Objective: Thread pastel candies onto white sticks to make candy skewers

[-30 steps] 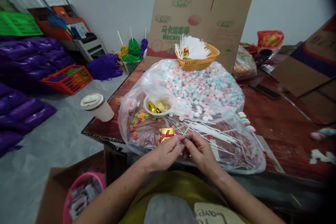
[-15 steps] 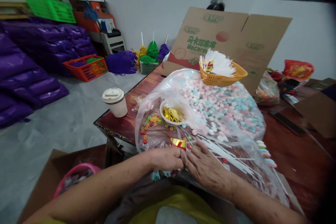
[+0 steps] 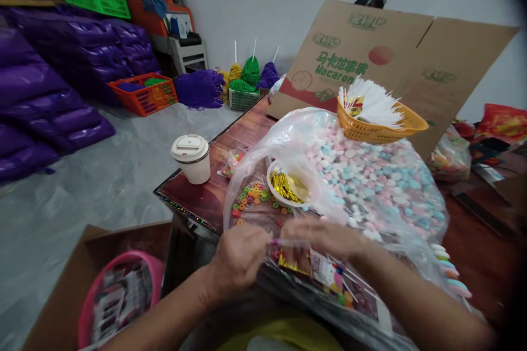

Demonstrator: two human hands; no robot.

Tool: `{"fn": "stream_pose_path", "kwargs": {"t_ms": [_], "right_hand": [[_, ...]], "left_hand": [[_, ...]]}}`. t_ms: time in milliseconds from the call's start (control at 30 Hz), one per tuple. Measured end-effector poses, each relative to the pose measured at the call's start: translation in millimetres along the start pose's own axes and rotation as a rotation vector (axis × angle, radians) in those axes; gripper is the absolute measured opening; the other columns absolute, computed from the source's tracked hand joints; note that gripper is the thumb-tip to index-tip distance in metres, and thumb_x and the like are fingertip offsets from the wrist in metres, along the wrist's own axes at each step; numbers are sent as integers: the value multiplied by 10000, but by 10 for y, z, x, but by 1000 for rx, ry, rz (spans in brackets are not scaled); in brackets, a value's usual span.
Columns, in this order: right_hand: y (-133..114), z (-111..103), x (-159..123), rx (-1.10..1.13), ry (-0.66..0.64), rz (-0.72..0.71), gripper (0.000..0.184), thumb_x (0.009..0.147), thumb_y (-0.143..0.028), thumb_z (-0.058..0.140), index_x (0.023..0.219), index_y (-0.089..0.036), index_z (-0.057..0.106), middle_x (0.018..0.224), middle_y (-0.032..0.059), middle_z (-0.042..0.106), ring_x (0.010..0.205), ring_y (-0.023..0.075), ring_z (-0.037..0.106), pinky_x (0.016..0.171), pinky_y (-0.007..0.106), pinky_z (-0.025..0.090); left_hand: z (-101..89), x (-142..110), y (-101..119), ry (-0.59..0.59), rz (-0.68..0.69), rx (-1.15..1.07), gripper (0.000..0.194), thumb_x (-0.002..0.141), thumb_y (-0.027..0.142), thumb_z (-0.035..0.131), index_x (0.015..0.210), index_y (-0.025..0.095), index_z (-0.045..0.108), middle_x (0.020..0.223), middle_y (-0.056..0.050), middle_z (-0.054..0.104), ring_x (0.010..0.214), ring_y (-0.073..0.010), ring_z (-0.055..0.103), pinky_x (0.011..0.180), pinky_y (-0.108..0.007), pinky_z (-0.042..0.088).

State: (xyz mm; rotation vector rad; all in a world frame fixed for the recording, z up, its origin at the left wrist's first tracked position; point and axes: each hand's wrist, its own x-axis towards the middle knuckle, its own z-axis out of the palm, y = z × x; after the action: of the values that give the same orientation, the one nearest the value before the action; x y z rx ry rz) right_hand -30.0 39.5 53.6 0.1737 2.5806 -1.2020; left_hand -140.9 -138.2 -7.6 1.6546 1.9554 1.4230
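Note:
My left hand point(image 3: 241, 258) and my right hand point(image 3: 325, 236) meet at the table's near edge, both blurred by motion. Between them they pinch a thin stick with a clear printed candy packet point(image 3: 329, 277) that hangs below the fingers and shows gold foil at its top. Just beyond the hands a white bowl point(image 3: 272, 175) holds gold twist ties, with coloured ring candies point(image 3: 251, 197) scattered beside it. A large clear bag of pink, blue and white candies point(image 3: 370, 181) lies behind. Both sit on plastic sheeting.
An orange basket point(image 3: 407, 123) of white sticks rests on the candy bag before a standing cardboard box point(image 3: 370, 49). A lidded paper cup point(image 3: 192, 158) stands at the table's left corner. A pink basket point(image 3: 119, 296) of packets sits in a carton at lower left. A candy skewer point(image 3: 448, 277) lies right.
My hands have lifted from the loose sticks and drawn toward me, now holding a printed packet with gold foil. The view has swung left and lower.

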Motion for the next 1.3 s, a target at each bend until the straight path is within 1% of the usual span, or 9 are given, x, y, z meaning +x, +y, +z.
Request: {"fn": "stream_pose_path", "kwargs": {"t_ms": [133, 267, 433, 667, 833, 967, 1100, 1200, 1300], "right_hand": [[323, -465, 593, -267, 213, 236, 218, 871, -273, 461, 816, -123, 608, 864, 59, 624, 809, 153, 580, 731, 268, 472], [674, -452, 935, -420, 199, 407, 229, 863, -308, 515, 1015, -147, 574, 1028, 64, 585, 877, 157, 573, 762, 344, 489], [721, -516, 816, -454, 237, 442, 230, 869, -327, 503, 986, -145, 582, 978, 41, 598, 824, 141, 578, 720, 319, 498], [636, -562, 542, -346, 470, 372, 196, 835, -302, 537, 795, -115, 583, 592, -50, 513, 481, 58, 468, 458, 191, 397], [460, -511, 348, -255, 617, 233, 148, 803, -188, 446, 773, -125, 576, 477, -58, 443, 440, 68, 431, 448, 191, 358], [63, -253, -222, -237, 606, -28, 163, 848, -242, 405, 804, -166, 542, 601, -20, 548, 555, 94, 502, 529, 202, 404], [-119, 104, -731, -661, 647, -523, 220, 869, -142, 357, 972, -137, 552, 853, 99, 624, 736, 154, 537, 654, 293, 427], [-26, 239, -907, -967, 681, -554, 213, 867, -139, 406, 1008, -129, 565, 946, 114, 637, 862, 203, 545, 751, 375, 422], [131, 311, -1037, -1051, 687, -606, 189, 868, -162, 435, 985, -153, 584, 1106, 81, 617, 1065, 231, 492, 912, 430, 370]], "left_hand": [[68, 12, -117, 207, -667, -530, 212, 760, 350, 562, 696, 155, 615, 599, 2, 550, 554, -112, 517, 547, -218, 408], [173, 82, -135, 311, -916, -921, 260, 626, 379, 693, 637, 130, 617, 563, 15, 533, 489, -76, 499, 490, -187, 387], [207, 194, -35, 317, -952, -1026, 272, 547, 338, 755, 649, 115, 637, 574, -3, 582, 462, -68, 510, 465, -180, 387], [318, 309, 177, 264, -898, -1128, 252, 562, 305, 742, 663, 108, 623, 574, -26, 619, 430, -76, 525, 448, -194, 402], [321, 271, 287, 278, -880, -1104, 268, 555, 309, 747, 681, 111, 616, 580, -31, 624, 440, -86, 535, 448, -199, 402], [303, 265, 394, 215, -870, -1092, 261, 548, 307, 744, 662, 114, 612, 573, -27, 615, 430, -89, 512, 449, -219, 404], [397, 325, 530, 29, -811, -954, 247, 553, 317, 729, 631, 108, 623, 534, -1, 573, 426, -72, 467, 437, -201, 374], [530, 377, 655, -88, -737, -861, 174, 573, 269, 696, 610, 111, 632, 529, 14, 553, 477, -67, 469, 473, -180, 369], [636, 392, 758, -288, -722, -891, 93, 592, 213, 631, 608, 121, 630, 507, 20, 537, 462, -66, 461, 479, -182, 365]]}}
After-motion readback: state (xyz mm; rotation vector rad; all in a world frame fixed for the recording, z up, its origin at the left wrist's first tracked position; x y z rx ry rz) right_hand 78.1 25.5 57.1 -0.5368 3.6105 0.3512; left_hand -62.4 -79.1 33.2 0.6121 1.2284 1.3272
